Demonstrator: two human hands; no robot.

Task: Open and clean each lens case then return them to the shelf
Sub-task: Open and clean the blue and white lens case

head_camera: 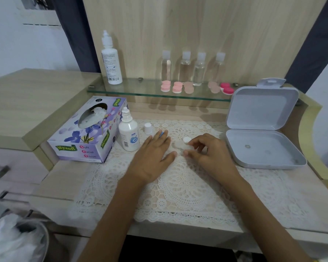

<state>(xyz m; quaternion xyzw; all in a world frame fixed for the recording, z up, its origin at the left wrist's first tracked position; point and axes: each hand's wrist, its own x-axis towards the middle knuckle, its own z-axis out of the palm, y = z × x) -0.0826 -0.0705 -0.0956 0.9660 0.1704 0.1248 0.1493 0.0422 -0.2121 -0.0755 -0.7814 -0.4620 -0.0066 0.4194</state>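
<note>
I see the left hand point(155, 154) lying flat on the lace mat point(187, 186) on the desk point(64, 178). Its fingers are straight and close together, with something blue (too hidden to name) under the tips. The right hand point(208, 150) has its fingers curled, pinching a pale lens case point(179, 145) that sits on the mat between both hands. I think a white cap point(186, 139) is on it, but it is blurry. More pink lens cases point(177, 87) sit on the glass shelf point(131, 91).
</note>
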